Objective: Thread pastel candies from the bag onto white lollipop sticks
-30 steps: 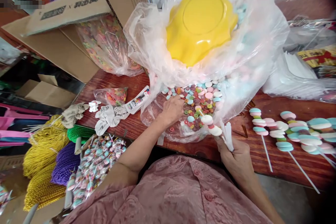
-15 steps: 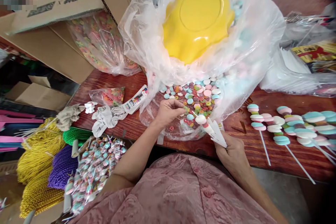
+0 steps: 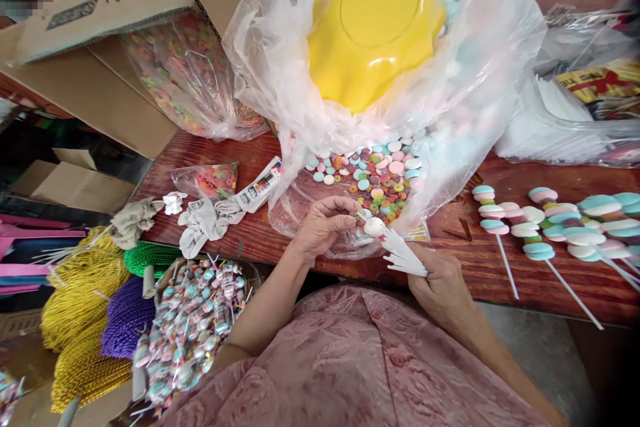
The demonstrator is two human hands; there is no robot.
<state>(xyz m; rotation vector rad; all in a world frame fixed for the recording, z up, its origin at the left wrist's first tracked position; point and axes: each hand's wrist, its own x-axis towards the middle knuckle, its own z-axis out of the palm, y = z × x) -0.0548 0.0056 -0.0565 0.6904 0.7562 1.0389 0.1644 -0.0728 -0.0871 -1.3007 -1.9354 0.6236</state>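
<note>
My right hand (image 3: 443,283) is closed round a fan of white sticks (image 3: 404,257). One of them points up to the left with a white marshmallow (image 3: 374,227) threaded on it. My left hand (image 3: 323,230) is closed in a pinch at that stick's tip, on a small greenish gummy ring (image 3: 361,215), partly hidden by the fingertips. Behind both hands, loose gummy rings and pastel marshmallow discs (image 3: 383,177) lie in the mouth of a clear plastic bag (image 3: 300,193).
An upturned yellow bowl (image 3: 377,27) rests on the big bag. Finished marshmallow skewers (image 3: 543,227) lie at the right of the wooden table (image 3: 450,260). At left are a cardboard box (image 3: 115,93) with bagged gummies, grey gloves (image 3: 205,223), coiled cords (image 3: 83,293) and a container of wrapped skewers (image 3: 190,327).
My left hand has carried the gummy ring right and slightly down, from over the loose candy to the stick's tip. My right hand has tilted the threaded stick leftward to meet it.
</note>
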